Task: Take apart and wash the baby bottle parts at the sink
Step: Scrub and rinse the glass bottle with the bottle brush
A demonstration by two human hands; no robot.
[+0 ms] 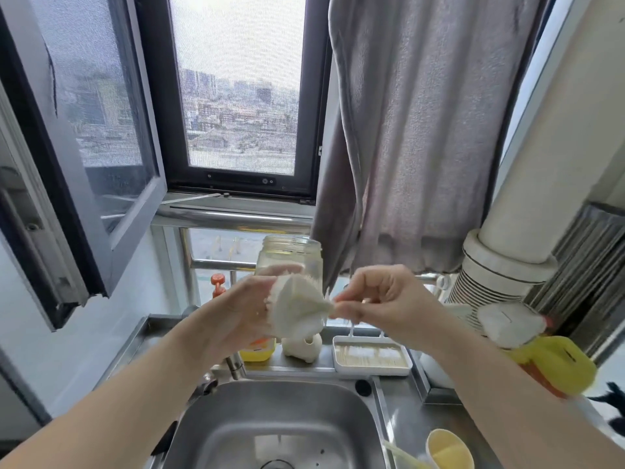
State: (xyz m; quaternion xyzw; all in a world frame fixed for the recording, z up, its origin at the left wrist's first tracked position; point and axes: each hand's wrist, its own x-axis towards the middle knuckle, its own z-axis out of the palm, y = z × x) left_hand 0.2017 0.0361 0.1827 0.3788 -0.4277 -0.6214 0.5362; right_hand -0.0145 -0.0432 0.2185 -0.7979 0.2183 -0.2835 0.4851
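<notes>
1. Left hand (241,308) grip: fingers curled round the clear bottle (290,257), open mouth up, held above the sink (280,421).
2. Right hand (378,296) grip: fingertips pinch the narrow end of the white brush head (297,308).
3. Brush head sits between the two grips, touching the left palm, in front of the bottle's lower part.

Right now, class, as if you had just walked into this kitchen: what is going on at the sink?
A person stands at a steel sink by a window, both hands raised above it. The left hand holds a clear bottle, and a white bristly brush head sits against that palm. The right hand pinches the brush at its narrow end. A yellow cup stands on the counter. No running water is visible.
</notes>
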